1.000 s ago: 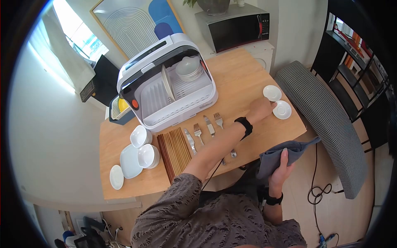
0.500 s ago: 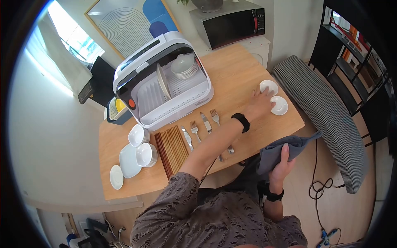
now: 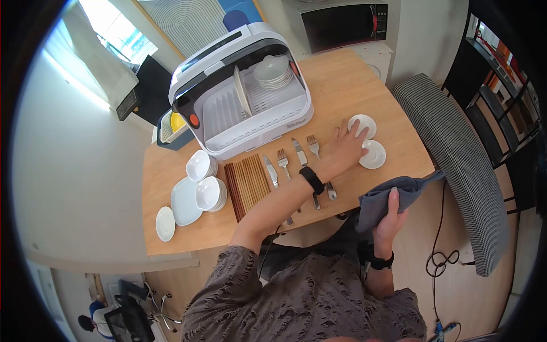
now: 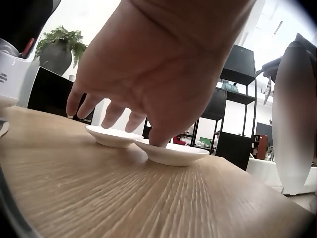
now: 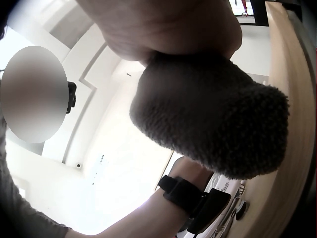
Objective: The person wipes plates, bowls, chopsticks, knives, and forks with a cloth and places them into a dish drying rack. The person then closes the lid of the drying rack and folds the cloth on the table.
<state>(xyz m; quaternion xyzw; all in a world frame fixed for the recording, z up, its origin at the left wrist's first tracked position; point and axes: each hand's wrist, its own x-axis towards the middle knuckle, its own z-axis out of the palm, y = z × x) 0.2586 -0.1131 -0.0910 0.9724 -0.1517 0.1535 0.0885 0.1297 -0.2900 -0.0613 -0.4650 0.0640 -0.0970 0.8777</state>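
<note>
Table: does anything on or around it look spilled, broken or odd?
Nothing on the table looks spilled or broken. The untidy bit is a black cable, looped on the floor beside the checked bench.

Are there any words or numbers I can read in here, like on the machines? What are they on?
No, nothing is clear enough to read.
White dish cabinet: small print on its front, too small and blurred.
Microwave: tiny marks on its button panel, too small.
Black box by the curtain: faint marks, too blurred to tell if they are words.
</note>
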